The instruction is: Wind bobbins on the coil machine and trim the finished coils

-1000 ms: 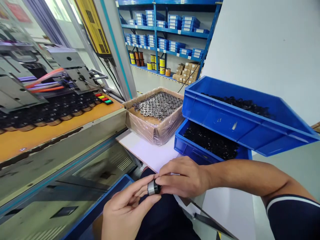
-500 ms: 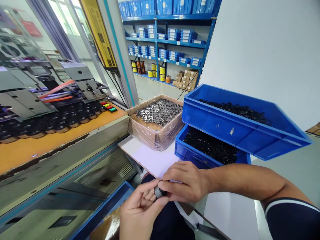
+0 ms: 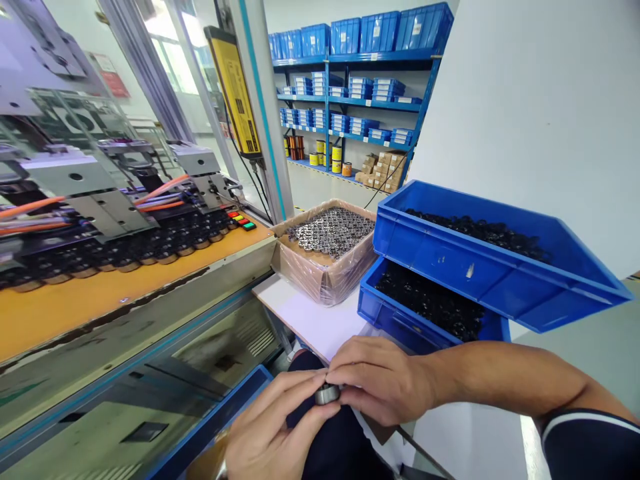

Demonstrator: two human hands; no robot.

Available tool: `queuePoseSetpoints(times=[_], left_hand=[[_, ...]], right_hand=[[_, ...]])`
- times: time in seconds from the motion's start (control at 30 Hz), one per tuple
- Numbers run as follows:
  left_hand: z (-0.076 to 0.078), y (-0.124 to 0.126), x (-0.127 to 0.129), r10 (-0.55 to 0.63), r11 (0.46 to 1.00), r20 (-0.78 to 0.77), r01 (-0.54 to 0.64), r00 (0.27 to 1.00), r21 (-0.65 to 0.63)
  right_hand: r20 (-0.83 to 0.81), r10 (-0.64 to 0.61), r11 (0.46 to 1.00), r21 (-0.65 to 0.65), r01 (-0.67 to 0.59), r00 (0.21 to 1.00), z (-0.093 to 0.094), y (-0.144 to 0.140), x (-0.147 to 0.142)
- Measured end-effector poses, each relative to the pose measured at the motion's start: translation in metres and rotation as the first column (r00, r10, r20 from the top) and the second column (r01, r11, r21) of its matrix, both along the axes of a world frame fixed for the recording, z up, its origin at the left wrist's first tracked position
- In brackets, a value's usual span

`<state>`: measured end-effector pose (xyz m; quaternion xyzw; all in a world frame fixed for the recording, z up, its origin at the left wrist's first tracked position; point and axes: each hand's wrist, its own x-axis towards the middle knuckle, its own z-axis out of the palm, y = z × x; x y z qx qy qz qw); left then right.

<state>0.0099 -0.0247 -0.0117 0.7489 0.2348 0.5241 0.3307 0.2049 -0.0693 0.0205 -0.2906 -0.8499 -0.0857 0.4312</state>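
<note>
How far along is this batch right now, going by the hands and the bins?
Done: rows of dark parts sit lined up on the orange machine bed. In hand: the left hand and right hand pinch one small metal ring part between the fingertips. Left: the cardboard box of metal parts and both blue bins look well stocked.

A plain white wall (image 3: 525, 100) fills three o'clock. At twelve o'clock stands blue shelving (image 3: 350, 100) stacked with blue boxes (copper spools lower down). Bright windows (image 3: 175, 53) glow at eleven o'clock, behind a grey pillar (image 3: 260, 100).
</note>
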Motion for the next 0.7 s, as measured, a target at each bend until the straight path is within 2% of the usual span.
queuePoseSetpoints(times=[0.07, 0.1, 0.13, 0.2, 0.23, 0.27, 0.33, 0.43, 0.5, 0.53, 0.57, 0.6, 0.67, 0.7], left_hand=[[0.0, -0.005, -0.001, 0.002, 0.988, 0.041, 0.004, 0.999, -0.154], [0.0, -0.007, -0.003, -0.016, 0.964, 0.076, 0.035, 0.997, -0.264], [0.0, -0.009, -0.004, -0.04, 0.917, 0.13, 0.088, 0.991, -0.388], [0.0, -0.016, -0.008, -0.066, 0.76, 0.278, 0.229, 0.958, -0.608], [0.001, -0.02, -0.011, -0.059, 0.672, 0.349, 0.296, 0.935, -0.679], [0.002, -0.024, -0.013, -0.039, 0.597, 0.411, 0.351, 0.911, -0.721], [0.004, -0.033, -0.021, -0.013, 0.506, 0.491, 0.429, 0.871, -0.748], [0.008, -0.045, -0.038, -0.042, 0.471, 0.557, 0.508, 0.83, -0.721], [0.011, -0.05, -0.054, -0.06, 0.479, 0.567, 0.522, 0.822, -0.706], [0.012, -0.052, -0.062, -0.058, 0.511, 0.56, 0.507, 0.826, -0.694], [0.014, -0.052, -0.071, -0.057, 0.57, 0.543, 0.474, 0.838, -0.671], [0.016, -0.052, -0.081, -0.063, 0.657, 0.514, 0.424, 0.855, -0.624], [0.02, -0.05, -0.101, -0.092, 0.848, 0.415, 0.289, 0.905, -0.443], [0.022, -0.049, -0.111, -0.1, 0.917, 0.357, 0.225, 0.929, -0.33]], right_hand=[[0.026, -0.012, 1.0, -0.004, 0.013, 1.0, 0.004, -0.003, -0.004], [0.03, -0.02, 1.0, 0.001, 0.02, 0.999, 0.006, -0.005, -0.007], [0.025, -0.03, 0.999, 0.012, 0.029, 0.999, 0.008, -0.007, -0.011], [-0.015, -0.056, 0.997, 0.048, 0.057, 0.998, 0.011, -0.011, -0.02], [-0.042, -0.069, 0.995, 0.066, 0.071, 0.997, 0.012, -0.014, -0.025], [-0.069, -0.075, 0.993, 0.083, 0.08, 0.995, 0.014, -0.016, -0.031], [-0.112, -0.065, 0.991, 0.108, 0.078, 0.992, 0.016, -0.021, -0.045], [-0.165, -0.024, 0.991, 0.126, 0.045, 0.986, 0.018, -0.028, -0.07], [-0.201, 0.006, 0.991, 0.134, 0.022, 0.98, 0.019, -0.032, -0.087], [-0.218, 0.019, 0.991, 0.136, 0.011, 0.976, 0.019, -0.034, -0.096], [-0.232, 0.032, 0.991, 0.133, -0.001, 0.972, 0.019, -0.035, -0.104], [-0.241, 0.042, 0.992, 0.124, -0.012, 0.97, 0.019, -0.035, -0.112], [-0.251, 0.057, 0.995, 0.098, -0.034, 0.966, 0.019, -0.035, -0.128], [-0.249, 0.068, 0.996, 0.081, -0.049, 0.966, 0.019, -0.034, -0.135]])
